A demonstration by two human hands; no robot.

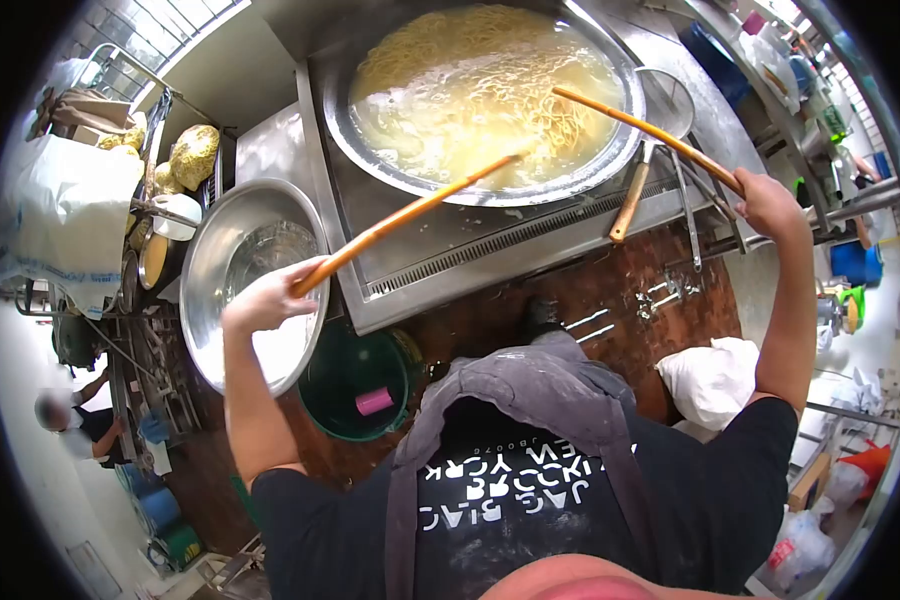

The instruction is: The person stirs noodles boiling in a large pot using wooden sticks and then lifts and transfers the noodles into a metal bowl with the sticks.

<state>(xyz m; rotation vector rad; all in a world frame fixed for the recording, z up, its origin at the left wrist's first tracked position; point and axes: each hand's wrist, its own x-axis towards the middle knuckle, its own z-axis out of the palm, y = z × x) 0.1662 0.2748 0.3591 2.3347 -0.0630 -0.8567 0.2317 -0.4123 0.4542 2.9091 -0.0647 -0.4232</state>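
Note:
My left hand (pixel 273 297) is closed around the thick end of a long wooden stick (pixel 410 212). Its far tip reaches into the pot near the front rim. Another long wooden stick (pixel 660 133) is gripped by my right hand (pixel 768 203), its tip over the right part of the pot. Pale yellow noodles (pixel 550 115) lie in cloudy, foamy water inside the wide metal pot (pixel 342 118). Steam or glare blurs part of the surface, so I cannot tell exactly how deep the tips go.
A large steel basin (pixel 198 270) stands left of the stove (pixel 410 250). Below it is a green tub (pixel 320 385) with a pink object. A wooden-handled strainer (pixel 632 195) rests at the stove's right. A white sack (pixel 710 375) is beside me. Another person (pixel 85 420) is far left.

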